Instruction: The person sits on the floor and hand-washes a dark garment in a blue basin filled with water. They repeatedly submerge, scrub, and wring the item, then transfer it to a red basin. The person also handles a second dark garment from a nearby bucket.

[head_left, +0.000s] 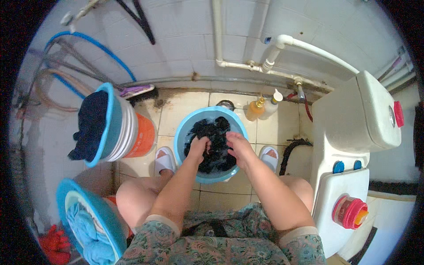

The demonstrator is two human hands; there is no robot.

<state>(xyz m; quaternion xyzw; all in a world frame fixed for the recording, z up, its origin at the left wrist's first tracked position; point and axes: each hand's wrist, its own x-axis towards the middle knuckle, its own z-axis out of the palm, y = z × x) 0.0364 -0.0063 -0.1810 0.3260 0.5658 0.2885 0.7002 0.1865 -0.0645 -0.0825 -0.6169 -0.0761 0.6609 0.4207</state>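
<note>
A round light-blue basin (178,148) stands on the floor between my feet, with water in it. Soaked black cloth (217,154) fills most of the basin; which garment it is cannot be made out. Over the left part of the cloth, my left hand (198,148) has its fingers curled in, closed on a bit of the black fabric. My right hand (239,145) is at the basin's right side, its fingers apart and loosely bent beside the cloth, not wrapped round it.
At left, a blue basin of dark cloth (92,119) tops an orange-and-white bucket (140,134). Below it sits another blue basin (66,194) holding light-blue cloth (90,238). Two pump bottles (256,109) stand by the wall. A white toilet (340,128) is at right.
</note>
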